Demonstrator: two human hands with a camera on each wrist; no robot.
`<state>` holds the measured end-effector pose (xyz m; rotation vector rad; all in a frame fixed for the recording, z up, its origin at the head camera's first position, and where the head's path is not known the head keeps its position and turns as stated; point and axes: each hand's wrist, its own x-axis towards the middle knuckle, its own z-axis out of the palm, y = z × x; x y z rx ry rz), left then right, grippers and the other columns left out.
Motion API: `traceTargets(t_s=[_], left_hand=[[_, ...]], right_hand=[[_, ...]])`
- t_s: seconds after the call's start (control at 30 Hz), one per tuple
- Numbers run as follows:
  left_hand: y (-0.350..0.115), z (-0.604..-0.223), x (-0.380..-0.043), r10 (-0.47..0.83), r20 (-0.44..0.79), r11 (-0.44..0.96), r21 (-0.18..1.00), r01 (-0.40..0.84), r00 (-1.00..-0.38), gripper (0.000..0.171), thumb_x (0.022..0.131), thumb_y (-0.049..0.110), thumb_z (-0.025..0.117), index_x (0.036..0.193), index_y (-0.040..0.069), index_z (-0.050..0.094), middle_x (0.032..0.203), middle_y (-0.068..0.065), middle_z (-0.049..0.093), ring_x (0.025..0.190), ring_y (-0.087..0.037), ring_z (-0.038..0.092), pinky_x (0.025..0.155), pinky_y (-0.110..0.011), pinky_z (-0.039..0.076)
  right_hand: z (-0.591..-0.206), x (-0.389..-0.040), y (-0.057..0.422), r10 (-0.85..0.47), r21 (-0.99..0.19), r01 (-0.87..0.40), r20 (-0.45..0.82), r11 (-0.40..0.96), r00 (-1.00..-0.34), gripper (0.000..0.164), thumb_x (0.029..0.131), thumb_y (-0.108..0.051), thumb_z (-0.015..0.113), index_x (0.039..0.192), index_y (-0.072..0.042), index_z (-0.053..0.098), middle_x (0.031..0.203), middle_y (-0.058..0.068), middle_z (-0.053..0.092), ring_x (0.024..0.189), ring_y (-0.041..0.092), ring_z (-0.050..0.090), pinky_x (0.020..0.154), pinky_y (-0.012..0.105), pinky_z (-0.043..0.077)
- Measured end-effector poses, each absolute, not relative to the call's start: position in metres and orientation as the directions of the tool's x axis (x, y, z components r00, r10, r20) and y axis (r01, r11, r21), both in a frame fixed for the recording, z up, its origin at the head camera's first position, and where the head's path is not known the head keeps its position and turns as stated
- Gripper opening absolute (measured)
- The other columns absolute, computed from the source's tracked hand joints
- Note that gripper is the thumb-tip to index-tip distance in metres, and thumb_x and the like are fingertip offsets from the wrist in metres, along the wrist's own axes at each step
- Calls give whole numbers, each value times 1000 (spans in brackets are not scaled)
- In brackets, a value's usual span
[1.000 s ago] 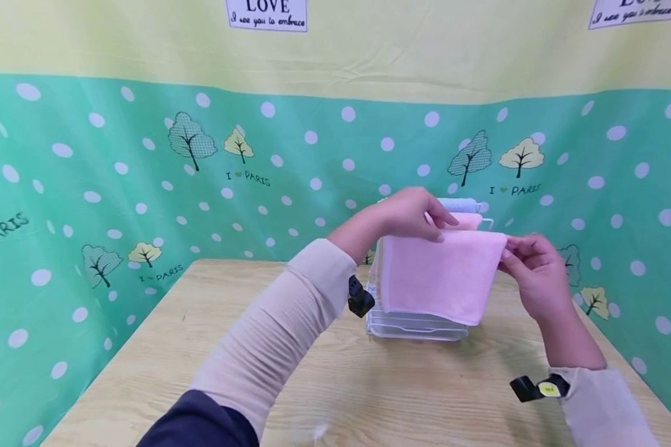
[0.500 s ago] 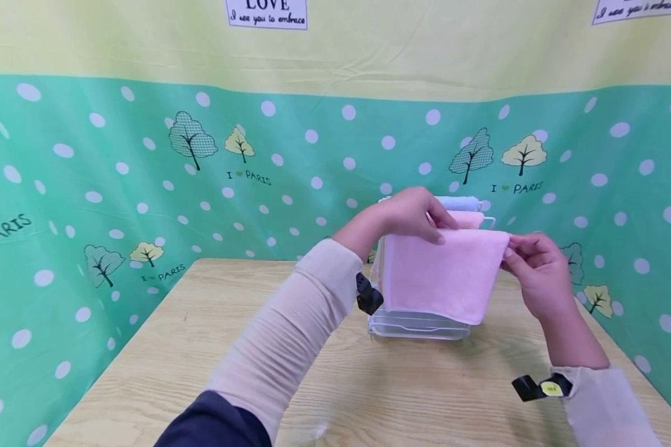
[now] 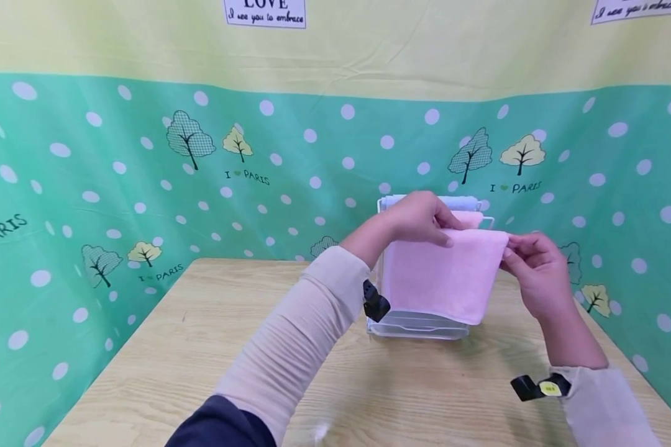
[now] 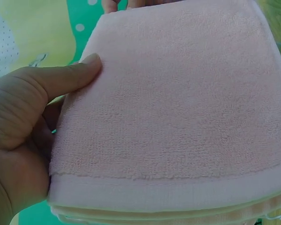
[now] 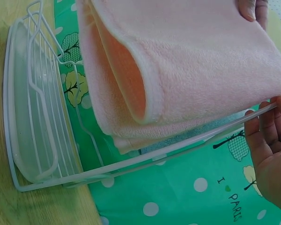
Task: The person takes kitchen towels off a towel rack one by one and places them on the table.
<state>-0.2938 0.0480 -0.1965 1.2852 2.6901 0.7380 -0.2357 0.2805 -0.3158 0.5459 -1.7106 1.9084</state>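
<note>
A pink towel (image 3: pixel 438 279) hangs folded over the front of a white wire rack (image 3: pixel 419 332). My left hand (image 3: pixel 416 217) holds its top edge, thumb on the near side and fingers behind, as the left wrist view confirms. At the upper right corner, my right hand (image 3: pixel 539 273) pinches the towel between thumb and fingers. In the right wrist view, that hand (image 5: pixel 274 145) is at the end of a white rack bar (image 5: pixel 131 161); whether it also grips the bar I cannot tell. Behind hang another pink towel (image 3: pixel 471 219) and a light blue towel (image 3: pixel 458 203), partly hidden.
Under the rack is a pale tray (image 5: pixel 25 93). The rack stands toward the back right of a light wooden table (image 3: pixel 246 310). A green and yellow printed curtain (image 3: pixel 291 143) surrounds the table's back and sides.
My left hand has shifted a little to the right along the towel's top edge, showing more of the blue towel and rack behind it. The right hand has kept its place at the corner.
</note>
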Motion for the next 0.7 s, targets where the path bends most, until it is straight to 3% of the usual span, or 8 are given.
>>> traceTargets(t_s=[0.13, 0.3, 0.7], left_hand=[[49, -197, -293, 725, 160, 552, 449, 703, -670, 31, 85, 19, 78, 115, 19, 74, 81, 8, 68, 79, -8, 52, 64, -16, 43], [47, -197, -293, 706, 188, 541, 477, 692, -683, 26, 87, 17, 76, 112, 18, 76, 87, 9, 69, 83, -8, 53, 67, -16, 45], [43, -183, -288, 738, 220, 543, 370, 754, -639, 19, 88, 16, 75, 107, 17, 77, 92, 8, 71, 87, -6, 57, 72, -15, 45]], right_hand=[[-317, -236, 280, 118, -790, -610, 601, -61, -790, 19, 92, 9, 57, 111, 6, 59, 104, 2, 71, 95, 11, 67, 78, 21, 55], [-316, -237, 280, 127, -799, -599, 590, -55, -797, 19, 92, 7, 59, 112, 6, 59, 105, 2, 70, 96, 12, 67, 78, 21, 55], [-316, -238, 280, 125, -778, -619, 607, -104, -784, 18, 91, 11, 58, 109, 7, 60, 103, 4, 71, 93, 13, 68, 77, 22, 56]])
